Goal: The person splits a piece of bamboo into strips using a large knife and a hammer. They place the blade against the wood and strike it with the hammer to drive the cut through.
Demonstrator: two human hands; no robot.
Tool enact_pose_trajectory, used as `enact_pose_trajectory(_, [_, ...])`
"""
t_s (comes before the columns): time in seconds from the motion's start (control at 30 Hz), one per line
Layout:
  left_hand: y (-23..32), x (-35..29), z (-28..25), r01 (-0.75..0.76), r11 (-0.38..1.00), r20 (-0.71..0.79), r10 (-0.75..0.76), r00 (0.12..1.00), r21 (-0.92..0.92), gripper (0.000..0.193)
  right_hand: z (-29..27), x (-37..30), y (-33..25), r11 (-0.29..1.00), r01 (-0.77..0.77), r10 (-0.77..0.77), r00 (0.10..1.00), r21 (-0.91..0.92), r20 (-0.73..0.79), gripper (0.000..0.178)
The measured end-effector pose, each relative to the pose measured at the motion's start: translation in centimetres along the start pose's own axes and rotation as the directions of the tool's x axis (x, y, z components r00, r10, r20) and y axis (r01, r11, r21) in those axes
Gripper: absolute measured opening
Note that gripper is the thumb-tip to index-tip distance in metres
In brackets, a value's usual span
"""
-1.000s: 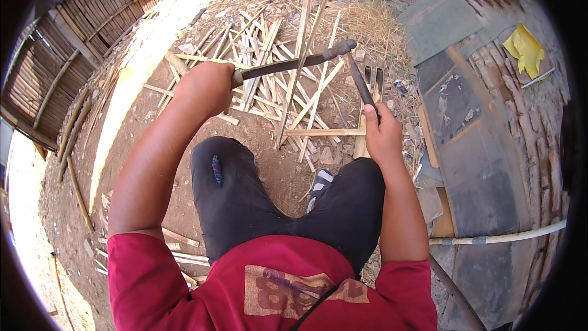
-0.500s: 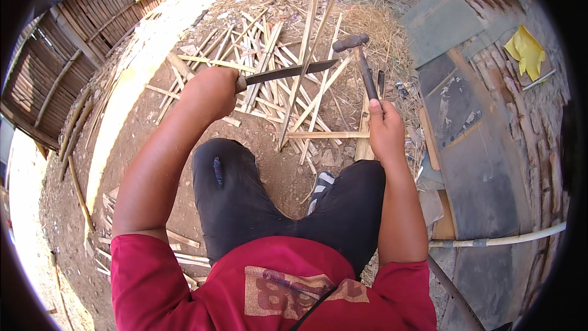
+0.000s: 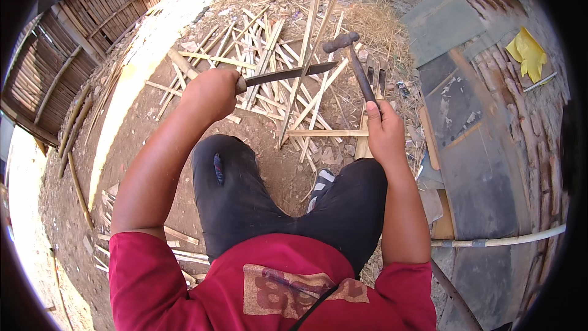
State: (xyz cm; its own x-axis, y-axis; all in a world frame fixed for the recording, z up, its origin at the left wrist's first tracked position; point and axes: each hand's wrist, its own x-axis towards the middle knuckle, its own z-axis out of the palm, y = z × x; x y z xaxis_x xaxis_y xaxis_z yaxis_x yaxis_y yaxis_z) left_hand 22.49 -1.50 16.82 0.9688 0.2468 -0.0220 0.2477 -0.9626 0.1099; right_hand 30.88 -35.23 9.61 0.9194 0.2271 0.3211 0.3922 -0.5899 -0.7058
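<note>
My left hand (image 3: 211, 93) is closed around the handle of a machete (image 3: 285, 75), its dark blade pointing right. Across the blade's path stands a split bamboo strip (image 3: 309, 27), tilted, its lower end near the ground; whether the blade is in it or behind it I cannot tell. A hammer (image 3: 361, 76) is in my right hand (image 3: 384, 132), with its rusty head raised just beyond the blade's tip, apart from it. Another bamboo strip (image 3: 327, 133) lies level between my knees and the pile, its right end beside my right hand.
Beyond my hands a heap of split bamboo strips (image 3: 245, 55) covers the dirt, with dry straw (image 3: 380, 24) behind it. Dark flat panels (image 3: 478, 171) lean along the right wall, near a yellow sheet (image 3: 527, 54). A bamboo fence (image 3: 116, 0) stands at the far left.
The hammer head has swung slightly left and tipped at a new angle. My left hand and the machete have stayed nearly still.
</note>
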Motion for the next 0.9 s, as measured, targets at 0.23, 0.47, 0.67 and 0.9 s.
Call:
enact_pose_trajectory(0.23, [-0.9, 0.0, 0.6, 0.072, 0.997, -0.002, -0.072, 0.997, -0.01, 0.018, -1.2, 1.2, -5.2, 0.966, 0.222, -0.167, 0.927, 0.134, -0.335, 0.04])
enact_pose_trajectory(0.47, [-0.4, 0.6, 1.2, 0.012, 1.0, 0.021, -0.012, 1.0, -0.016, 0.02, 1.9, -0.8, 1.6, 1.0, -0.01, 0.011, 0.998, 0.008, -0.062, 0.034])
enact_pose_trajectory(0.67, [-1.9, 0.6, 2.0, 0.076, 0.997, 0.006, -0.076, 0.997, 0.031, 0.018, -1.3, 0.9, -3.9, 0.954, 0.051, 0.023, 0.97, 0.294, -0.24, 0.036])
enact_pose_trajectory(0.9, [-0.4, 0.7, 1.5, 0.076, 0.996, 0.064, -0.079, 0.995, 0.039, 0.019, 3.9, -1.0, 2.0, 0.993, -0.104, 0.102, 0.994, 0.057, 0.034, 0.036])
